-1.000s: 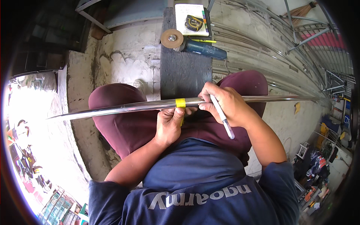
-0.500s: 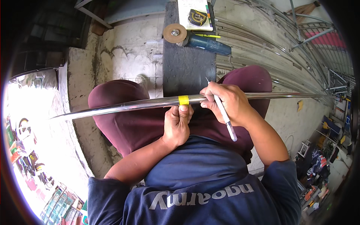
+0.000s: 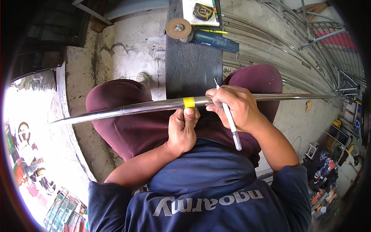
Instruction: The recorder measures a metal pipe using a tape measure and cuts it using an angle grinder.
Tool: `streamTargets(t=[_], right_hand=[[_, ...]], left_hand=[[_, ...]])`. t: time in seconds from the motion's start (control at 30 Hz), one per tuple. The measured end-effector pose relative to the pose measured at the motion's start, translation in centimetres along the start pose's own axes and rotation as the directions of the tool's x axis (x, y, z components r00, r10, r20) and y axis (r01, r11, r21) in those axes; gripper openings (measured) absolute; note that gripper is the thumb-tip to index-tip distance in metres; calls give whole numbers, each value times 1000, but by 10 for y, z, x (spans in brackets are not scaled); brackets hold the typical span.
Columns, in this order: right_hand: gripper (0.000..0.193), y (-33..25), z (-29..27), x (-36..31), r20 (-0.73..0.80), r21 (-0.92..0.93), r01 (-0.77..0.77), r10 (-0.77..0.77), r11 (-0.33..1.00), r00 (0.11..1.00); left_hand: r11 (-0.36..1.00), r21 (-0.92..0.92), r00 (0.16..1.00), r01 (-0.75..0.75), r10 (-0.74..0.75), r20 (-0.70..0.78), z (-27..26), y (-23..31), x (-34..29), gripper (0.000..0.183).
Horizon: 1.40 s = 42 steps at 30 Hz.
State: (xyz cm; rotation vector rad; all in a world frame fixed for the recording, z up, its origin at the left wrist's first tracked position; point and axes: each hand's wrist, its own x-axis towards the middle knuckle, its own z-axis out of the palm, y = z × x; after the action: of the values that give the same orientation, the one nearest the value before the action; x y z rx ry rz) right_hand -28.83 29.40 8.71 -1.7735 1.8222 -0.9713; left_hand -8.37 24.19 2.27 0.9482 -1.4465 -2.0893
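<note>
A long shiny metal pipe (image 3: 135, 108) lies across my thighs from left to right. Around its middle is a yellow strip (image 3: 189, 102), perhaps tape. My left hand (image 3: 181, 129) is closed below it, the thumb pressed upright against the strip's lower edge; its other fingers are partly hidden. Just to the right, my right hand (image 3: 237, 108) has thumb and forefinger at the pipe. It also holds a white pen-like marker (image 3: 231, 123) between its fingers, with a thin tip pointing away from me and a clear end toward my body.
Ahead of me stands a dark bench (image 3: 193, 73). On it lie a blue angle grinder (image 3: 212, 40) with a brown disc, a tape measure (image 3: 203, 12) on a notebook (image 3: 189, 18), and a yellow pen (image 3: 213, 31). Long metal bars (image 3: 262, 38) cover the floor at right.
Both hands keep nearly the same place on the pipe. The marker in my right hand has tilted slightly, its clear end a little nearer my body. The whole view has shifted a little.
</note>
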Motion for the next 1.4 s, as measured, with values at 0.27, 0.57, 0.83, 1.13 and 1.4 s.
streamTargets(t=[0.27,0.57,0.83,1.13,1.4], right_hand=[[33,3,5,-2,-39,-25,71,-72,997,997],[33,4,5,-3,-64,-35,92,-94,995,994],[33,6,6,-4,-64,-34,110,-112,993,992],[33,3,1,-2,-27,-34,80,-81,996,996],[41,-16,-27,9,-145,184,20,7,983,989]], left_hand=[[1000,17,1000,-22,22,-7,2,3,0,39],[999,24,1000,-21,21,-20,5,5,-1,39],[1000,21,1000,-10,11,-29,7,7,-1,40],[1000,14,999,-22,23,-38,8,9,0,41],[1000,5,1000,-1,1,-13,6,10,-1,41]])
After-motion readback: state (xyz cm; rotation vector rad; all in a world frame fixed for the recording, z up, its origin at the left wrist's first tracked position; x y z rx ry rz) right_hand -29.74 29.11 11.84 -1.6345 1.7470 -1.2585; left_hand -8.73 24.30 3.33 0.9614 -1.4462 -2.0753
